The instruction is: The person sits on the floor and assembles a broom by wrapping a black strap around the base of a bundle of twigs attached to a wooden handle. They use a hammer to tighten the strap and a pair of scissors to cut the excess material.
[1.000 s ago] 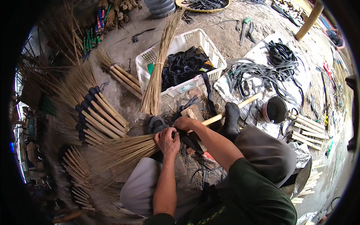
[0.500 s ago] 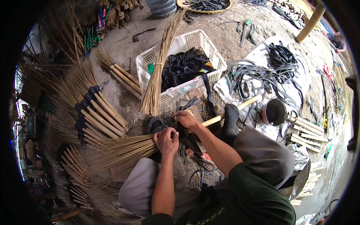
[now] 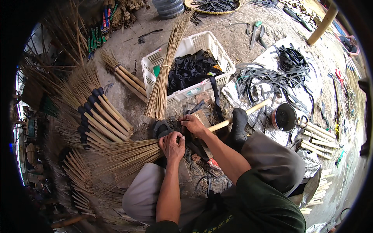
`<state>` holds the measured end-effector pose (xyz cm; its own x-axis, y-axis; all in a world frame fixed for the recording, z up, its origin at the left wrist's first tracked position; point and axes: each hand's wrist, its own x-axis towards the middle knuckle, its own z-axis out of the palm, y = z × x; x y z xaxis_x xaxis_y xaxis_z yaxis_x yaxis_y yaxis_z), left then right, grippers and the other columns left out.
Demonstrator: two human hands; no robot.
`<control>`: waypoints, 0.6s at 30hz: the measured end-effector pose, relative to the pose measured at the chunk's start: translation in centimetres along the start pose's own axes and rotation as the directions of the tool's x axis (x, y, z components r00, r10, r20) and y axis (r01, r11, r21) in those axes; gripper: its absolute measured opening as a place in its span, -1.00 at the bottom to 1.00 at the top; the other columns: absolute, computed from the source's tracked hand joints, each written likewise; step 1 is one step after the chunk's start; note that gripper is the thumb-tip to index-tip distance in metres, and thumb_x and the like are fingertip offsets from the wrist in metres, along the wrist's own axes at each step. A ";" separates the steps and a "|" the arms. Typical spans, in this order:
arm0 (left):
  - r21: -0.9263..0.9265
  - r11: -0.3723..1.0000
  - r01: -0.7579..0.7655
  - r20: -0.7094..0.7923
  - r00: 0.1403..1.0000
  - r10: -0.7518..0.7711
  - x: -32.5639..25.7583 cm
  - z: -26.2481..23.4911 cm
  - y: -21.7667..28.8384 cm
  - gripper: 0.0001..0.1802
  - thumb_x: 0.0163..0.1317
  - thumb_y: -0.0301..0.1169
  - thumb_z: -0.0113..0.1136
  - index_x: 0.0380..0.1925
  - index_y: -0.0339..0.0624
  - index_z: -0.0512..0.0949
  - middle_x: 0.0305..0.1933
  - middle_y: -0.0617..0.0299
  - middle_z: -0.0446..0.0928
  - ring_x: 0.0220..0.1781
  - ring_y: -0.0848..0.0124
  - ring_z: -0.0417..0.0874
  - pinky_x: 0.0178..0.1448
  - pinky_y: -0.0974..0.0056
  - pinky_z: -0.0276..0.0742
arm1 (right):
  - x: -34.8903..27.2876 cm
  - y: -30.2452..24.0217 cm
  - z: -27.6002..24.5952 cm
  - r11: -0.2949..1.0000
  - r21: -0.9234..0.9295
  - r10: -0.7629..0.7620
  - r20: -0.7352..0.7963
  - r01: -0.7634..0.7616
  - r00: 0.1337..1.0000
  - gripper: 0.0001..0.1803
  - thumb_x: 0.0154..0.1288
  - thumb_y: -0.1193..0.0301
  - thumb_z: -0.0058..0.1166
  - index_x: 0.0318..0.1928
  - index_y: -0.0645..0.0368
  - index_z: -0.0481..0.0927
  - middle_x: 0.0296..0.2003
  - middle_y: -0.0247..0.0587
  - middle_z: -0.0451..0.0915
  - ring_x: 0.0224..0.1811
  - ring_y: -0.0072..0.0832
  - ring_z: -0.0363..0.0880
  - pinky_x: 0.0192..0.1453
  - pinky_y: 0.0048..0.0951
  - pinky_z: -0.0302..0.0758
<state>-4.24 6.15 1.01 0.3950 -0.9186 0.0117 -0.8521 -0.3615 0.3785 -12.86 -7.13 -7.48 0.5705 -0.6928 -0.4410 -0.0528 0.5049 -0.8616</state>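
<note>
My left hand (image 3: pixel 172 146) is closed around the bound end of a bundle of thin broom bristles (image 3: pixel 134 153), which fans out to the left. Just beyond it, my right hand (image 3: pixel 192 125) is pinched together near dark strips; what its fingertips hold is too small to make out. A bamboo handle (image 3: pixel 237 117) runs from beneath my right wrist toward the far right, passing beside my foot in a dark sock (image 3: pixel 239 125). A second bristle bundle (image 3: pixel 165 72), tied with a band, leans upright against the white basket in front of me.
Black rubber strips (image 3: pixel 190 72) fill the white basket (image 3: pixel 214 44). More strips (image 3: pixel 268 79) lie on a pale sheet at right, near a dark bucket (image 3: pixel 284 116) and bamboo sticks (image 3: pixel 316 134). Brooms (image 3: pixel 107 116) with bamboo handles lie at left. A saw-like tool (image 3: pixel 254 35) lies farther off.
Both hands stay in nearly the same place, with the left still around the bristle bundle. The view shifts very slightly.
</note>
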 end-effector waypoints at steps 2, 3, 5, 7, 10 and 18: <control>-0.016 1.000 -0.021 -0.028 0.999 0.021 0.0 0.0 0.1 -0.83 0.26 -0.24 0.35 -0.25 0.02 0.58 -0.19 0.28 0.59 0.05 0.21 0.57 0.44 0.05 0.15 | 0.0 0.0 -0.1 0.999 -0.016 0.029 -0.013 -0.029 1.000 -0.72 0.37 0.43 0.19 0.03 0.27 0.65 -0.23 -0.25 0.68 -0.25 -0.45 0.62 -0.11 -0.39 0.56; -0.015 1.000 -0.020 -0.030 0.999 0.019 0.0 0.0 0.1 -0.83 0.26 -0.25 0.36 -0.26 0.03 0.58 -0.21 0.28 0.57 0.04 0.22 0.57 0.44 0.05 0.15 | 0.0 -0.1 -0.2 1.000 0.000 -0.007 -0.007 0.007 1.000 -0.73 0.38 0.43 0.19 0.03 0.27 0.65 -0.24 -0.25 0.68 -0.26 -0.46 0.62 -0.12 -0.40 0.56; -0.026 0.999 -0.030 -0.042 0.999 0.029 -0.1 0.1 0.0 -0.83 0.25 -0.25 0.36 -0.25 0.03 0.58 -0.21 0.28 0.58 0.04 0.22 0.57 0.43 0.06 0.15 | -0.2 -0.4 -0.1 1.000 -0.017 0.015 -0.027 -0.015 1.000 -0.74 0.40 0.44 0.18 0.04 0.25 0.65 -0.25 -0.27 0.67 -0.29 -0.47 0.61 -0.15 -0.40 0.56; -0.036 0.999 -0.031 -0.045 0.999 0.030 -0.1 0.3 -0.1 -0.83 0.24 -0.26 0.36 -0.25 0.02 0.59 -0.20 0.27 0.59 0.04 0.22 0.57 0.43 0.06 0.15 | -0.8 -0.9 0.0 0.971 0.237 -0.014 0.010 0.011 1.000 -0.76 0.44 0.47 0.14 0.07 0.21 0.62 -0.29 -0.30 0.64 -0.32 -0.48 0.58 -0.19 -0.41 0.55; -0.034 0.999 -0.037 -0.057 0.998 0.035 -0.1 0.5 -0.5 -0.82 0.22 -0.26 0.36 -0.24 0.00 0.59 -0.16 0.26 0.62 0.05 0.21 0.58 0.43 0.06 0.16 | -2.4 -1.9 0.6 0.900 0.436 -0.025 0.017 0.015 1.000 -0.77 0.48 0.51 0.08 0.09 0.15 0.57 -0.37 -0.36 0.57 -0.36 -0.54 0.54 -0.27 -0.45 0.49; -0.099 0.995 0.033 -0.021 0.999 -0.035 0.2 0.7 -1.1 -0.80 0.20 -0.23 0.37 -0.20 0.02 0.69 -0.16 0.26 0.72 0.06 0.23 0.65 0.39 0.07 0.18 | -9.0 -4.9 0.6 0.760 0.605 -0.123 -0.224 0.237 0.967 -0.88 0.51 0.55 0.01 -0.02 0.08 0.47 -0.39 -0.49 0.34 -0.49 -0.68 0.25 -0.39 -0.56 0.25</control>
<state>-3.42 6.27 -0.03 0.4316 -0.9019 0.0183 -0.8004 -0.3736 0.4688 -17.21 -3.08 0.89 0.3741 -0.8473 -0.3769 0.5912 0.5310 -0.6071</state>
